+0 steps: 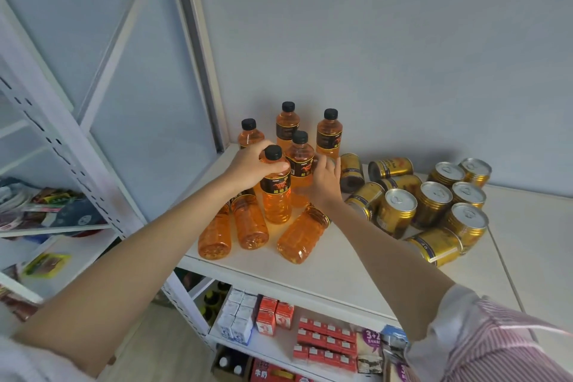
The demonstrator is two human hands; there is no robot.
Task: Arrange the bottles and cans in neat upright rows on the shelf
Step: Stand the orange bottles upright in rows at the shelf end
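Observation:
Orange drink bottles with black caps crowd the back left corner of the white shelf [341,267]. Several stand upright, among them the rear bottle [329,133] and a middle bottle [300,161]. My left hand [252,164] grips the shoulder of the front upright bottle [276,195]. Three bottles lie on their sides near the front edge: [215,236], [249,223], [302,234]. My right hand [325,183] rests against the right side of the middle bottle; its palm and thumb are hidden. To the right, gold cans are mixed: several upright [434,201], several lying [392,166].
A grey wall backs the shelf, with a metal upright [198,49] at the left corner. The shelf's right part [533,236] is bare white board. Below are small cartons [273,315] and red boxes [325,341]. A second rack [55,226] on the left holds packets.

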